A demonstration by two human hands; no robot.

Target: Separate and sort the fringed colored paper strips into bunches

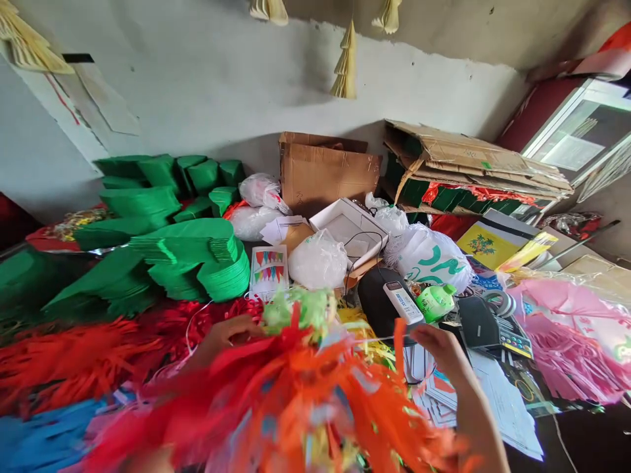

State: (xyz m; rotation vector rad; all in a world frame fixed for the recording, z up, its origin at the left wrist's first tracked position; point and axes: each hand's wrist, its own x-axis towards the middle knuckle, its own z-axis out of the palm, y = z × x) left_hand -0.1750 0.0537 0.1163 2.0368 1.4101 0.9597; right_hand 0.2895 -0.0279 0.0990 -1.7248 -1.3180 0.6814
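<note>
A bunch of blurred orange and red tassels (300,374), cut in strips, fills the lower middle in front of me. Light green strips (298,312) and some yellow ones show behind them. To the right, my right hand (436,345) is closed, pinching a thin white string (377,339) that runs leftward into the tassels. My left hand (234,332) is at the left side of the bunch, its fingers curled. What it grips is hidden by the strips. Near my right hand lie a white remote-like device (403,303) and a black case (374,295).
Stacks of cut green sheets (197,246) stand at the left. Behind are a cardboard box (330,171), a white open box (348,226) and stuffed plastic bags (318,259). A green bottle (436,302), papers (507,401) and pink tassels (566,355) lie at the right.
</note>
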